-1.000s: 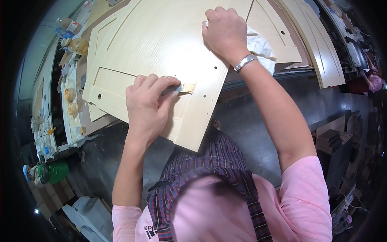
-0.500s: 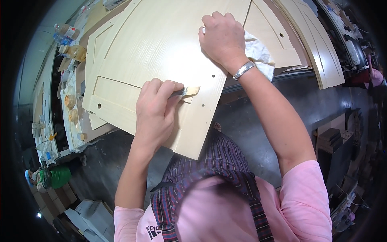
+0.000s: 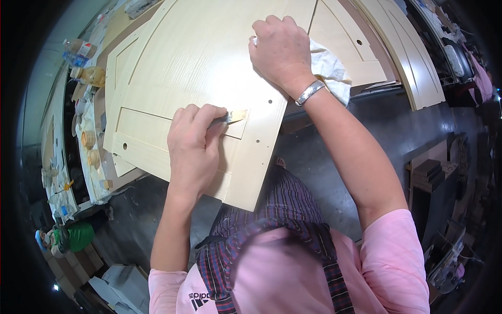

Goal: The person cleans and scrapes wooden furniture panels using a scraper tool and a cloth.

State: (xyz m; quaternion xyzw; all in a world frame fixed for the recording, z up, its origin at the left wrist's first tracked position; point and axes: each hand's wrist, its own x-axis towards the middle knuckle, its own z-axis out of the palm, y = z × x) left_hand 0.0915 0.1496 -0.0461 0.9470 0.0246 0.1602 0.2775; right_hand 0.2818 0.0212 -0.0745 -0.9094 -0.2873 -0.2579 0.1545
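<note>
A cream-coloured wood-grain panel (image 3: 198, 57) with grooved frames and small holes lies in front of me, its near corner pointing toward my body. My left hand (image 3: 189, 141) is closed around a small putty knife (image 3: 236, 116). Yellowish paste covers its blade, which is at the corner of a recessed groove, near the panel's right edge. My right hand (image 3: 282, 51) rests in a fist at the panel's right edge, clutching a white cloth (image 3: 329, 68) that hangs out beside the wrist. The fingertips of both hands are partly hidden.
More cream panels (image 3: 349, 49) lie beneath and beside this one, with another long panel (image 3: 403, 44) at the right. Bottles (image 3: 90, 76) stand at the left. Dark boards (image 3: 429, 175) are stacked at the right, and a white carton (image 3: 123, 287) sits lower left. A green-clad person (image 3: 81, 237) is beyond.
My left hand and the putty knife have moved slightly left and away along the groove. The right hand still grips the cloth; the whole view has shifted a little.
</note>
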